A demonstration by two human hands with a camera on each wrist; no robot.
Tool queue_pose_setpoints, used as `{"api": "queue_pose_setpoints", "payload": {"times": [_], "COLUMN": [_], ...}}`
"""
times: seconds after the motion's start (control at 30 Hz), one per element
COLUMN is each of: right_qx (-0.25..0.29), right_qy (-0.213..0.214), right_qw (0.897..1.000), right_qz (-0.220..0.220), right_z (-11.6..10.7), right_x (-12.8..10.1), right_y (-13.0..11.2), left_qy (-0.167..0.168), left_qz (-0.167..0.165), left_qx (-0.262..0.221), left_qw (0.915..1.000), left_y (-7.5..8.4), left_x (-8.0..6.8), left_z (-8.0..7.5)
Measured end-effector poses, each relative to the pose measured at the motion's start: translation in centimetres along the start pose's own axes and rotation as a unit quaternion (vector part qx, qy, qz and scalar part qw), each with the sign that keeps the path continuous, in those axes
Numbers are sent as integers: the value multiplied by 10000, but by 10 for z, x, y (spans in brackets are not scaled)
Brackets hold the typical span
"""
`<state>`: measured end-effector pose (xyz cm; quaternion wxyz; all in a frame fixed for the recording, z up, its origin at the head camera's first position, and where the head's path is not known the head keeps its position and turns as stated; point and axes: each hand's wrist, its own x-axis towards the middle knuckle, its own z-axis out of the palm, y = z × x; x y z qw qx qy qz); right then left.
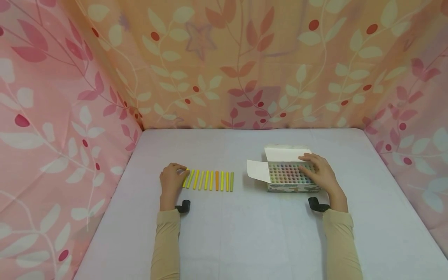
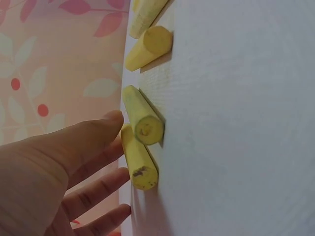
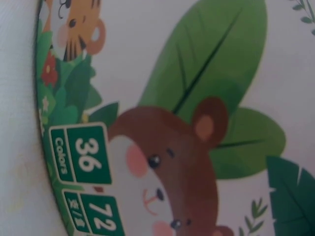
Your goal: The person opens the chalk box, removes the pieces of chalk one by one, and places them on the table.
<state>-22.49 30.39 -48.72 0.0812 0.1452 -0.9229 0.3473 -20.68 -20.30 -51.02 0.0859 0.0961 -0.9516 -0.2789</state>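
A row of several chalk sticks [image 1: 209,180], mostly yellow with one orange [image 1: 217,180], lies on the white table [image 1: 245,233]. My left hand [image 1: 172,179] is at the row's left end, its fairly straight fingertips [image 2: 114,119] touching the leftmost yellow stick [image 2: 139,158], which lies flat on the table. An open chalk box [image 1: 287,175] packed with upright coloured sticks stands to the right. My right hand [image 1: 320,173] rests on the box's right side, fingers laid across its top. The right wrist view shows only the box's printed side [image 3: 197,123], with a bear and "36 Colors".
The box's lid flap [image 1: 287,154] stands up at the back and a side flap [image 1: 258,171] sticks out left. Leaf-patterned pink and orange curtains [image 1: 224,62] wall in the table on three sides. Bare table lies in front of the hands.
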Motion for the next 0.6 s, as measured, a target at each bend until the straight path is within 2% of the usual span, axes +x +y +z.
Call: {"api": "queue_pose_setpoints", "payload": {"times": [0.17, 0.33, 0.47, 0.6], "right_qx": [-191, -634, -1132, -1388], "right_qy": [169, 452, 560, 594], "right_qw": [9995, 9964, 9916, 9882], "right_qz": [-163, -331, -284, -245], "right_z": [1, 3, 2, 1], "right_x": [-1, -1, -1, -1], "right_y": [2, 2, -3, -6], "left_qy": [14, 5, 15, 62], "left_qz": [-4, 15, 90, 176], "left_qx": [-2, 16, 73, 84], "left_qw": [10000, 10000, 9999, 9998], "left_y": [-1, 1, 2, 4], "left_x": [0, 0, -1, -2], "left_z": [2, 4, 4, 4]}}
